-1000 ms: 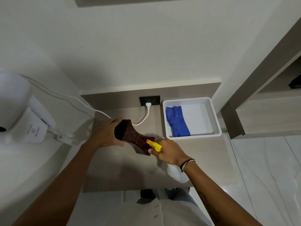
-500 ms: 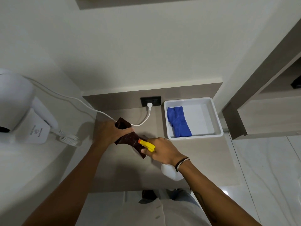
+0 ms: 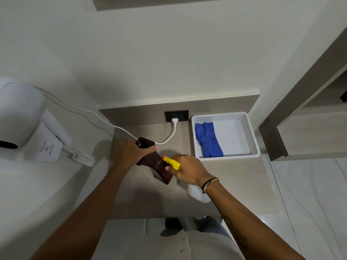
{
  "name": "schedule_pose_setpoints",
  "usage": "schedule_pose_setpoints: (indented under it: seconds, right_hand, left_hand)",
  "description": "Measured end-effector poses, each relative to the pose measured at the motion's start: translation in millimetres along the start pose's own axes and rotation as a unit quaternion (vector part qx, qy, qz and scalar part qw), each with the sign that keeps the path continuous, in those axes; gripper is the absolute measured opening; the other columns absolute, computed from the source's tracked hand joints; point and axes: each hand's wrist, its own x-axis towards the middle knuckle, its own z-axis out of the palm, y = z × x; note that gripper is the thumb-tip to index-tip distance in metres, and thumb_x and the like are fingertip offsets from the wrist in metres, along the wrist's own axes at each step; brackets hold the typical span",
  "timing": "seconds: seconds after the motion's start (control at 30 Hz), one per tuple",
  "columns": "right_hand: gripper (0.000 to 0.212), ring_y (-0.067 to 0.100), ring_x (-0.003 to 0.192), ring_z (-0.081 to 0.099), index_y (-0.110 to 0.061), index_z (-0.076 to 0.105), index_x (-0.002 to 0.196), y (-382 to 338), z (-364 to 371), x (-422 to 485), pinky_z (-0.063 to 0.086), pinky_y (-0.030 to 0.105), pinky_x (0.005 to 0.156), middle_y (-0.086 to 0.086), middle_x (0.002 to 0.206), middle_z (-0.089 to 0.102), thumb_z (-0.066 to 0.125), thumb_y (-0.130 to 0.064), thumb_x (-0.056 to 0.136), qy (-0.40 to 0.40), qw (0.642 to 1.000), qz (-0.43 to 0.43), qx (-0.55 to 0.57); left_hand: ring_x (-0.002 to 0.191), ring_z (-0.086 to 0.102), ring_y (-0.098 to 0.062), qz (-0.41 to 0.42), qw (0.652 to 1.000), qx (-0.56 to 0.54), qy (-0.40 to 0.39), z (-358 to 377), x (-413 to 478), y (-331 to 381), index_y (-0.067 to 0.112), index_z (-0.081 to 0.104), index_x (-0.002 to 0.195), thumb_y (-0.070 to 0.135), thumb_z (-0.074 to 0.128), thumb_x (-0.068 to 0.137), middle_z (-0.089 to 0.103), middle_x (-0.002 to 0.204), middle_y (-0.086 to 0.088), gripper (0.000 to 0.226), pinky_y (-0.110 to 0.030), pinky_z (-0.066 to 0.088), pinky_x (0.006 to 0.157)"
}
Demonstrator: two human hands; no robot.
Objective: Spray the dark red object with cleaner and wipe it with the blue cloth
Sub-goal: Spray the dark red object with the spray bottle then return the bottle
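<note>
The left hand (image 3: 131, 153) holds the dark red object (image 3: 154, 162) tight above the tabletop (image 3: 234, 181). The right hand (image 3: 187, 168) squeezes the spray bottle (image 3: 171, 163) at it. The blue cloth (image 3: 208, 140) waits in the white tray (image 3: 253, 136) at the back right corner, so wiping is left.

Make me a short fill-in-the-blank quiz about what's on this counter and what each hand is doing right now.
1. The blue cloth lies inside the white ____.
2. The left hand grips the ____ red object.
3. The right hand holds a spray bottle whose nozzle is ____.
4. The white plug sits in a ____ wall socket.

Missing words: tray; dark; yellow; black
</note>
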Motion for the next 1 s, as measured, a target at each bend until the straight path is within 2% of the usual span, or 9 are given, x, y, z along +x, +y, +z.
schedule_pose_setpoints:
  seconds: [0.2, 0.27, 0.33, 0.47, 0.53, 0.63, 0.73, 0.87, 1.0]
  right_hand:
    - [0.033, 0.035, 0.097, 0.075, -0.019, 0.071, 0.108, 27, 10, -21, 0.049, 0.035, 0.075, 0.011, 0.107, 0.079, 0.063, -0.05, 0.101, -0.045, 0.997, 0.036, -0.047]
    - [0.035, 0.036, 0.101, 0.075, -0.017, 0.072, 0.111, 35, 10, -29, 0.05, 0.035, 0.078, 0.012, 0.111, 0.078, 0.064, -0.05, 0.101, -0.077, 0.994, 0.049, -0.053]
    - [0.038, 0.035, 0.105, 0.074, -0.017, 0.071, 0.115, 41, 3, -34, 0.054, 0.038, 0.083, 0.011, 0.116, 0.077, 0.063, -0.052, 0.102, -0.087, 0.993, 0.068, -0.049]
    - [0.038, 0.031, 0.09, 0.073, -0.024, 0.069, 0.104, 65, -51, -35, 0.055, 0.039, 0.077, 0.005, 0.097, 0.076, 0.063, -0.061, 0.1, 0.016, 0.989, 0.142, 0.033]
    - [0.041, 0.029, 0.089, 0.072, -0.025, 0.071, 0.113, 85, -88, -32, 0.058, 0.042, 0.082, 0.005, 0.101, 0.078, 0.065, -0.062, 0.098, 0.11, 0.977, 0.17, 0.066]
    - [0.053, 0.028, 0.088, 0.073, -0.023, 0.063, 0.136, 112, -126, -21, 0.067, 0.05, 0.079, 0.008, 0.108, 0.078, 0.067, -0.059, 0.098, 0.187, 0.96, 0.183, 0.098]
    - [0.058, 0.034, 0.089, 0.077, -0.019, 0.059, 0.146, 134, -139, -8, 0.066, 0.05, 0.086, 0.011, 0.113, 0.079, 0.067, -0.053, 0.1, 0.197, 0.957, 0.199, 0.075]
    - [0.047, 0.041, 0.103, 0.075, -0.004, 0.065, 0.132, 160, -133, 5, 0.062, 0.049, 0.093, 0.019, 0.118, 0.078, 0.07, -0.039, 0.102, 0.189, 0.955, 0.223, 0.052]
    - [0.046, 0.043, 0.111, 0.073, -0.002, 0.06, 0.141, 178, -125, 5, 0.06, 0.051, 0.1, 0.023, 0.123, 0.076, 0.069, -0.028, 0.104, 0.168, 0.954, 0.237, 0.068]
  left_hand:
    - [0.073, 0.068, -0.014, 0.0, 1.0, 0.002, 0.009, -2, -3, 0, 0.021, 0.072, 0.085, 0.082, 0.078, 0.064, 0.068, 0.076, 0.002, 0.065, -0.024, 0.043, 0.056]
    - [0.074, 0.071, -0.018, 0.004, 0.999, 0.026, 0.018, -3, -5, 0, 0.019, 0.073, 0.084, 0.087, 0.075, 0.061, 0.071, 0.076, -0.001, 0.072, -0.033, 0.057, 0.067]
    - [0.075, 0.072, -0.02, 0.009, 0.999, 0.046, 0.024, -5, -7, 2, 0.02, 0.074, 0.084, 0.09, 0.073, 0.058, 0.073, 0.077, -0.002, 0.075, -0.039, 0.062, 0.078]
    - [0.073, 0.07, -0.016, 0.038, 0.999, 0.02, 0.012, -1, -11, 7, 0.021, 0.074, 0.082, 0.077, 0.085, 0.061, 0.072, 0.076, 0.0, 0.06, -0.031, 0.056, 0.068]
    - [0.077, 0.069, -0.014, 0.088, 0.996, 0.01, 0.01, 2, -14, 11, 0.025, 0.075, 0.083, 0.068, 0.09, 0.061, 0.071, 0.078, 0.004, 0.051, -0.022, 0.045, 0.062]
    - [0.103, 0.064, -0.02, 0.15, 0.985, 0.08, -0.006, 7, -18, 16, 0.028, 0.071, 0.111, 0.076, 0.086, 0.057, 0.066, 0.109, 0.004, 0.074, -0.032, 0.052, 0.085]
    - [0.123, 0.055, -0.024, 0.186, 0.976, 0.114, -0.029, 11, -21, 15, 0.023, 0.055, 0.145, 0.076, 0.086, 0.054, 0.054, 0.138, 0.002, 0.11, -0.04, 0.052, 0.101]
    - [0.125, 0.053, -0.022, 0.224, 0.966, 0.129, -0.021, 18, -25, 12, 0.024, 0.05, 0.148, 0.073, 0.085, 0.047, 0.046, 0.141, 0.007, 0.118, -0.041, 0.054, 0.098]
    - [0.128, 0.051, -0.022, 0.228, 0.965, 0.131, -0.014, 22, -24, 10, 0.026, 0.049, 0.148, 0.074, 0.082, 0.047, 0.048, 0.142, 0.006, 0.116, -0.044, 0.055, 0.101]
